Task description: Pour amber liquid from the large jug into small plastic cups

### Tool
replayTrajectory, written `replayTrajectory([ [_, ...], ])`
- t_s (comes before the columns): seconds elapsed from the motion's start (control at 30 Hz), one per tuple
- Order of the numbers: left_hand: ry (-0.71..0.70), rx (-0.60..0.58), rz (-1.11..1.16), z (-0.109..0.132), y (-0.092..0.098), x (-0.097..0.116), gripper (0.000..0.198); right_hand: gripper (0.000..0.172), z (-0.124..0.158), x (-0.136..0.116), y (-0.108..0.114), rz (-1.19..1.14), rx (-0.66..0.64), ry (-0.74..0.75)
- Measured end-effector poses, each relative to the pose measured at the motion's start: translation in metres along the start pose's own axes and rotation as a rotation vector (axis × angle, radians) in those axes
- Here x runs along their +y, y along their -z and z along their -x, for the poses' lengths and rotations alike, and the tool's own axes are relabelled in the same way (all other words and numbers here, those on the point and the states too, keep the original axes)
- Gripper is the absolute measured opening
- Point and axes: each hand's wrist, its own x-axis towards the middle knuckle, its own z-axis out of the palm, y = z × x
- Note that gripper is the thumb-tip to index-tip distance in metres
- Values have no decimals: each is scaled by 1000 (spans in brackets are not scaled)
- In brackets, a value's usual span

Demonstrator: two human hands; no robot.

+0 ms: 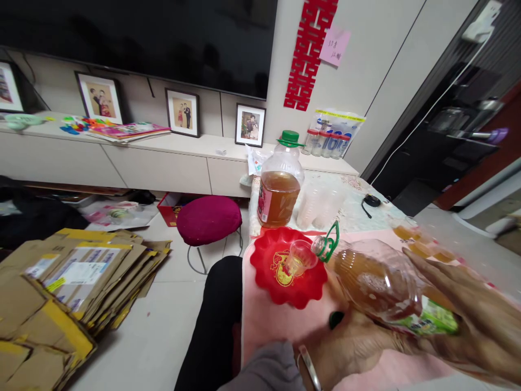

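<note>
Both my hands hold a large plastic bottle (pixel 378 282) of amber liquid, tipped on its side. My left hand (pixel 350 347) cups it from below, with a bracelet on the wrist. My right hand (pixel 472 315) grips its base and green label. The bottle's open neck, with a green ring hanging from it, points at a small clear cup (pixel 299 259) that stands in a red scalloped plate (pixel 271 271). A little amber liquid is in the cup. A green cap (pixel 336 319) lies on the pink table cover by my left hand.
A second big bottle (pixel 280 187) with a green cap stands behind the plate, beside a stack of clear cups (pixel 315 203). Filled cups (pixel 419 241) stand to the right. A magenta stool (pixel 209 220) and flattened cardboard boxes (pixel 73 288) are on the floor at left.
</note>
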Motion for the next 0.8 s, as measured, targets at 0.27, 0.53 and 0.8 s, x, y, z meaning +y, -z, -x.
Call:
replayTrajectory([
  [0.27, 34, 21, -19, -3, -2, 1, 50, 99, 0, 1, 0, -26, 10, 3],
  [0.53, -8, 14, -162, 20, 4, 40, 42, 100, -6, -4, 5, 8, -32, -34],
  [0.8, -32, -9, -272, 18, -14, 57, 40, 98, 0, 0, 0, 6, -21, -18],
])
